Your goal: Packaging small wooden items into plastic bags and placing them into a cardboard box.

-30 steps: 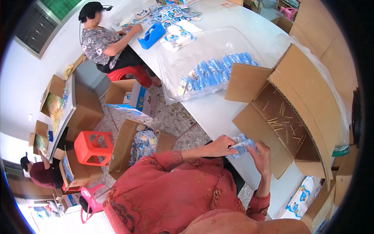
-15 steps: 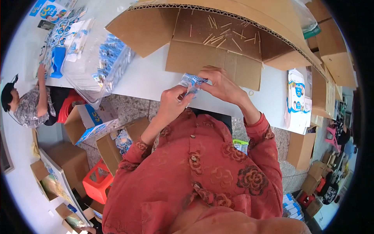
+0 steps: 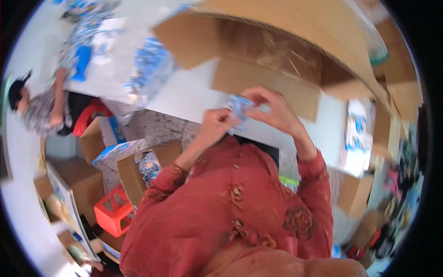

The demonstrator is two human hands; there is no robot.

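A small blue-and-white plastic packet [image 3: 239, 105] is held between my two hands, just over the near edge of the white table. Its lower left edge is pinched between the thumb and fingers of my left hand [image 3: 215, 125]. On the other side, the thumb and forefinger of my right hand [image 3: 273, 110] close on the packet's right edge. Motion blur hides whether the packet is sealed or torn. Behind my hands lies the flap of a large cardboard box [image 3: 263, 83] on its side, with thin pale sticks [image 3: 293, 62] inside.
A clear plastic tub of blue packets [image 3: 148, 69] stands left on the table. Printed white-and-blue packaging [image 3: 357, 131] lies at the right. A person [image 3: 44, 108] sits at the far left. Open cartons [image 3: 131, 173] and a red stool [image 3: 113, 210] stand below on the left.
The whole view has shifted and blurred. The packet stays between my hands, now turned more upright. My right hand's fingers have spread a little farther apart around it.
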